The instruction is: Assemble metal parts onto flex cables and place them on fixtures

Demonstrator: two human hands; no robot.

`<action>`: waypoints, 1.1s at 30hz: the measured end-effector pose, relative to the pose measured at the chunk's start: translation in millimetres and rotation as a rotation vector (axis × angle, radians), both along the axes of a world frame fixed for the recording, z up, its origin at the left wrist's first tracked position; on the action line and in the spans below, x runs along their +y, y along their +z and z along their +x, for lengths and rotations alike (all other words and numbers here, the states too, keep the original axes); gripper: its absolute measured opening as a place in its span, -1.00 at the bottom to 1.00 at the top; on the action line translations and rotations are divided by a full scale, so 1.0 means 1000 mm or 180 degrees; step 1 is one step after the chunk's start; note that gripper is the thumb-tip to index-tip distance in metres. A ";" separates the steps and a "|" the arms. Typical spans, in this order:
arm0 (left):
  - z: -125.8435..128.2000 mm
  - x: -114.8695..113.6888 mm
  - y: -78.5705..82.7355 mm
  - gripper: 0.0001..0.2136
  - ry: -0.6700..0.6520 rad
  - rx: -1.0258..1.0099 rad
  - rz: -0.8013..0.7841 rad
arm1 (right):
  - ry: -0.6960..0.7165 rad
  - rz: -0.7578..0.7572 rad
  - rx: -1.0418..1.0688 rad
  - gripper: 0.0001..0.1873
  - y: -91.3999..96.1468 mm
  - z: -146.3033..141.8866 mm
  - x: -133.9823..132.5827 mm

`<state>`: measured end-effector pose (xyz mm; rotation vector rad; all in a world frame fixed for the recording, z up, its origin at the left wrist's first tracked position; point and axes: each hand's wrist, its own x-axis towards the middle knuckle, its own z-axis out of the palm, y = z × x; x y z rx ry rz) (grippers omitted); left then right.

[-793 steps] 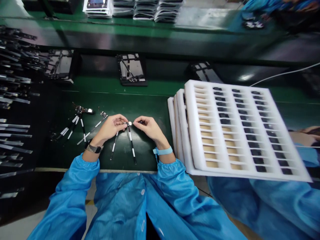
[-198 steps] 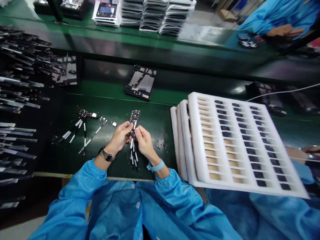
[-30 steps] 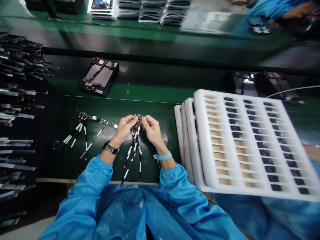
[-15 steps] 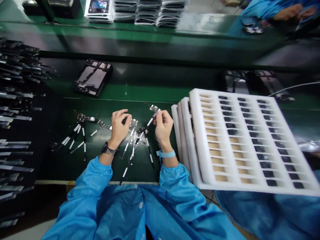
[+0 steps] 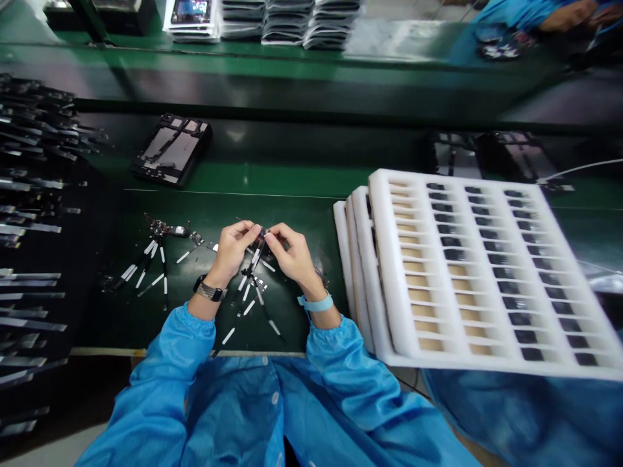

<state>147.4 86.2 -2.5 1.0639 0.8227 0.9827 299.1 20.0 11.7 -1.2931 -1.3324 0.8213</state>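
Since the last frame, my right hand (image 5: 294, 253) has come back from the right side of the mat and rejoined my left hand (image 5: 233, 250) at the centre.

In the head view, the work surface is a dark green anti-static mat (image 5: 121, 331) on a green bench. A black phone frame (image 5: 171, 150) lies beyond it, and rows of flat black-and-silver strips (image 5: 29, 311) line the left edge. White foam trays (image 5: 384, 259) are stacked to the right, their slots filled with dark parts. Stacks of devices (image 5: 282, 29) sit on the far bench, where a co-worker's hand (image 5: 569, 16) shows at the top right corner.

The small flex-cable assembly (image 5: 261, 233) sits between my hands, just above the mat, with its black-and-white ribbons (image 5: 253, 292) trailing down toward me. Other assemblies (image 5: 156, 228) lie to the left, well apart from my hands.

Both hands are nearly closed, fingertips meeting at the assembly and pinching it from either side. The fingers hide its exact shape, so I cannot tell precisely where each one grips. A watch circles my left wrist, a blue strap my right, below the blue sleeves (image 5: 165, 363).
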 end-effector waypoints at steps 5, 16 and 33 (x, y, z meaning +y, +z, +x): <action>0.004 -0.001 -0.001 -0.60 -0.0127 -0.0264 -0.0350 | 0.0185 -0.0116 0.0261 -0.52 -0.001 0.003 -0.001; 0.011 -0.002 -0.006 -0.66 -0.0373 -0.0721 -0.1331 | 0.0341 -0.0335 0.0656 -0.41 -0.006 0.001 0.002; -0.005 -0.002 -0.018 -0.83 0.0204 0.2280 0.1818 | -0.0285 0.0394 -0.1359 -0.74 0.033 0.018 -0.023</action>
